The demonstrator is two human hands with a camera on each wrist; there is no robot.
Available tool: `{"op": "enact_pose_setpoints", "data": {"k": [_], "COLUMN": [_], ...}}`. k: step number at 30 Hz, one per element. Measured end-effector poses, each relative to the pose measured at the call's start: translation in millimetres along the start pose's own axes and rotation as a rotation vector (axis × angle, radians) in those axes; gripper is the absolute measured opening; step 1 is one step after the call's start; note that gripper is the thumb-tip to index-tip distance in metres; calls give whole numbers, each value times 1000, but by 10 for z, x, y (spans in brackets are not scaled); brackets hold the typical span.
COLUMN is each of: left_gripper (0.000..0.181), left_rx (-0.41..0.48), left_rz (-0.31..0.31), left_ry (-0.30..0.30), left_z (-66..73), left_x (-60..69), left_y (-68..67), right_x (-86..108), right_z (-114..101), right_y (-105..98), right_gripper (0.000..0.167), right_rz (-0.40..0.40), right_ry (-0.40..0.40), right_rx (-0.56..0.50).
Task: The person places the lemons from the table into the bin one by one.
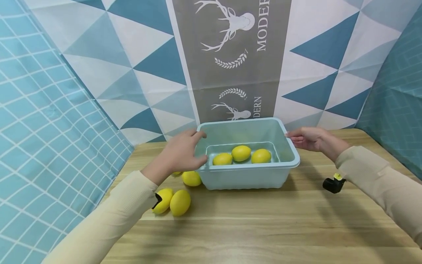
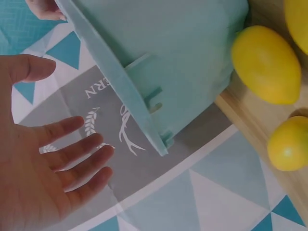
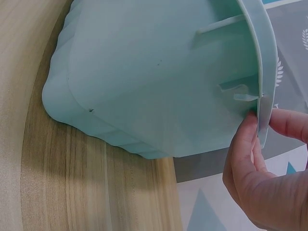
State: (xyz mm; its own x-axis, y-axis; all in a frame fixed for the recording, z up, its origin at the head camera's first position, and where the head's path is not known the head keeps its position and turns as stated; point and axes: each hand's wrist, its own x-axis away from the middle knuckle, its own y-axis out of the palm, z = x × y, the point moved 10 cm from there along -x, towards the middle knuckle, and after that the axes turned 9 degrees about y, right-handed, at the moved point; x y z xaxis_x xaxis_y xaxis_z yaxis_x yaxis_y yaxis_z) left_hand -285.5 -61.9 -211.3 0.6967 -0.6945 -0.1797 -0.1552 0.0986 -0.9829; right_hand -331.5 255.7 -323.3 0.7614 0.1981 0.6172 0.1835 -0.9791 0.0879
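Observation:
A light blue plastic basket (image 1: 244, 178) stands on the wooden table with three lemons (image 1: 241, 153) inside. My right hand (image 1: 311, 139) pinches the basket's right rim; in the right wrist view the thumb and fingers of the right hand (image 3: 269, 178) lie on either side of the rim (image 3: 266, 62). At the left end, my left hand (image 1: 182, 150) is held with fingers spread beside the rim. The left wrist view shows the left hand (image 2: 53, 168) apart from the basket (image 2: 192, 62), palm in view, holding nothing.
Several lemons (image 1: 180, 202) lie on the table (image 1: 250, 227) left of the basket, partly behind the left forearm. A small black object with a yellow top (image 1: 333, 185) lies near the right forearm. Patterned cloth (image 1: 148, 55) hangs behind the table and along both sides.

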Motion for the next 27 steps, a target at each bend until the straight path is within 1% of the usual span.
{"op": "enact_pose_setpoints", "data": {"k": [9,14,18,21,27], "left_gripper": [60,59,60,60,58], "left_rx": [-21,-19,-16,-18,-32], "left_rz": [108,142,137,114,76], "left_ry": [-38,-71,-121,-154,-178], "left_z": [-69,-95,-140,-175,-184], "left_x": [284,449,584,661,776], "left_y": [-37,-15,62,148,317], "right_x": [-22,-21,-15,-7,4], "right_z": [9,4,14,21,21], "right_y": [-2,-3,0,-1,2], "right_gripper": [15,17,18,17,18], "right_rz": [-5,-13,-17,-15,-17], "right_ry": [2,3,12,17,19], "right_rx": [7,-8,-26,-35,-40]}}
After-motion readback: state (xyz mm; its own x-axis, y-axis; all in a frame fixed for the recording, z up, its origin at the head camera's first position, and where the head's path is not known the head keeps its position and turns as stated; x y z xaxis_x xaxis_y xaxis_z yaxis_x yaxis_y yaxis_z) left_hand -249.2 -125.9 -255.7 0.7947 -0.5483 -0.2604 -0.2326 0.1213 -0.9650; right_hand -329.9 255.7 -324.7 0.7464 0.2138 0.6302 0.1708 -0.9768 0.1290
